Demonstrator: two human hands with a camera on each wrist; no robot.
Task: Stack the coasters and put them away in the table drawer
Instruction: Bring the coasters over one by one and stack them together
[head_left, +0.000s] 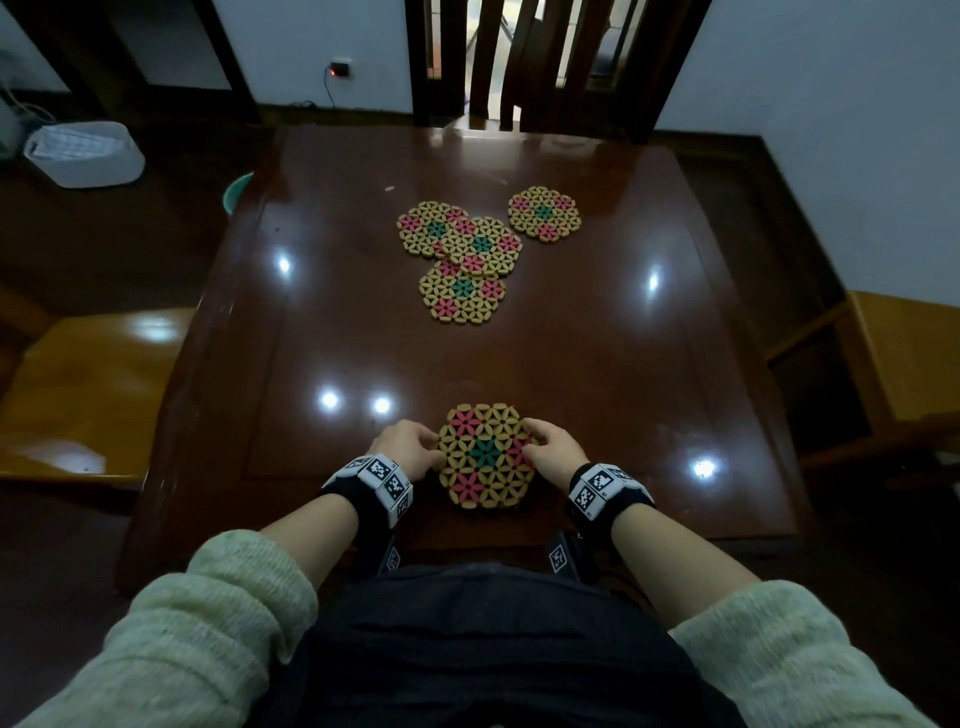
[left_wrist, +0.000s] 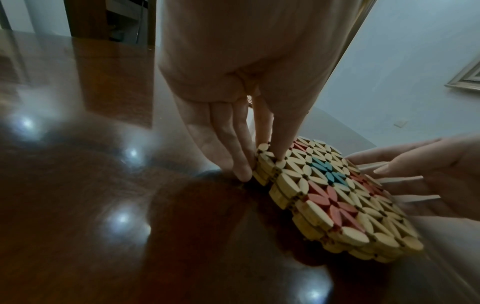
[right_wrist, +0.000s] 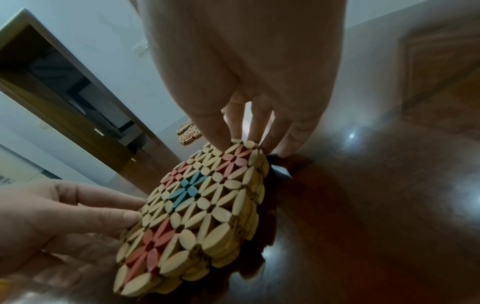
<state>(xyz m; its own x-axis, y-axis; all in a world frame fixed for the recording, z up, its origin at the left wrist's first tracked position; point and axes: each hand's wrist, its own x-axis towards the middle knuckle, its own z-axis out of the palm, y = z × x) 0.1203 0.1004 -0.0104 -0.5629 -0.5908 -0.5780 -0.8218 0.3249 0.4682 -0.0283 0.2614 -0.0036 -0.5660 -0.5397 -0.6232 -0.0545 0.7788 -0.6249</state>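
Observation:
A stack of hexagonal bamboo coasters (head_left: 485, 454) with pink and teal flower patterns lies on the dark glossy table (head_left: 597, 338) near its front edge. My left hand (head_left: 410, 447) pinches the stack's left edge, thumb on top and fingers against the side (left_wrist: 262, 162). My right hand (head_left: 550, 449) pinches the right edge the same way (right_wrist: 249, 144). The stack (left_wrist: 335, 191) shows layered edges and tilts slightly in the right wrist view (right_wrist: 197, 205). Farther back lie several loose coasters: three overlapping (head_left: 460, 244) and one apart (head_left: 544, 214). No drawer is in view.
A dark wooden chair (head_left: 550, 62) stands at the table's far side. Wooden seats flank the table on the left (head_left: 93, 384) and the right (head_left: 904, 353). A white bin (head_left: 83, 153) and a green basin (head_left: 239, 189) sit on the floor at the back left.

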